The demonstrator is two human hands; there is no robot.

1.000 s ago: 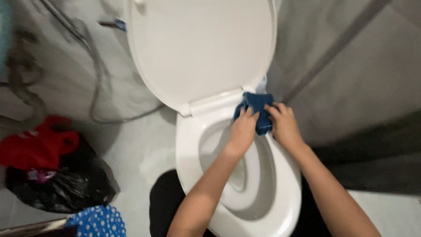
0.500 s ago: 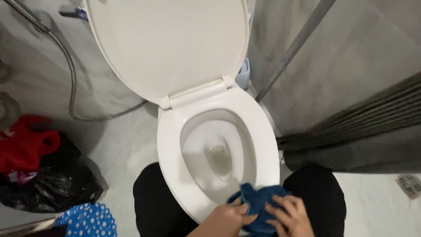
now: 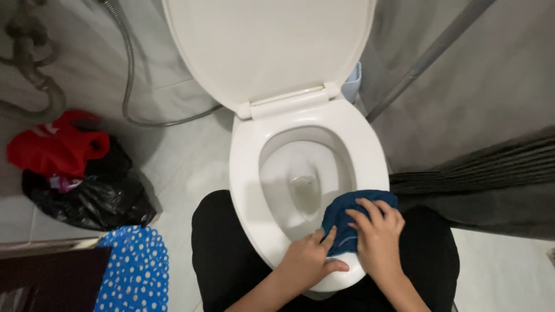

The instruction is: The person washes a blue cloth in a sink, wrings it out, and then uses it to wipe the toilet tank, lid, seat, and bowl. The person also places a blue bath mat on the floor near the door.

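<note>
Both hands, left hand (image 3: pixel 309 263), right hand (image 3: pixel 377 238), pressing blue cloth (image 3: pixel 347 216), white toilet rim (image 3: pixel 245 190)

Toilet bowl (image 3: pixel 248 173) dead centre, lid (image 3: pixel 266 46) raised behind it.
Cloth (image 3: pixel 347 216) lies on the bowl's near right rim, both hands on it; bags (image 3: pixel 75 173) sit on the floor to the left, hose (image 3: pixel 130 86) behind them.

Toilet bowl (image 3: pixel 248 173): glazed ceramic look, glossy white, smooth. Raised lid (image 3: pixel 266 46): smooth white plastic, softer sheen. Cloth (image 3: pixel 347 219) under the hands: dark blue fabric, matt, soft and rumpled. Hose (image 3: pixel 130 75): grey, ribbed, metallic-looking shine. Black bag (image 3: pixel 87 202): thin plastic film, glossy, crinkled. Red bag (image 3: pixel 52 147): plastic film, slight sheen. Floor (image 3: pixel 185 156): pale tile, smooth, low gloss. Dotted item (image 3: pixel 133 271): blue with white spots, material unclear.
</note>
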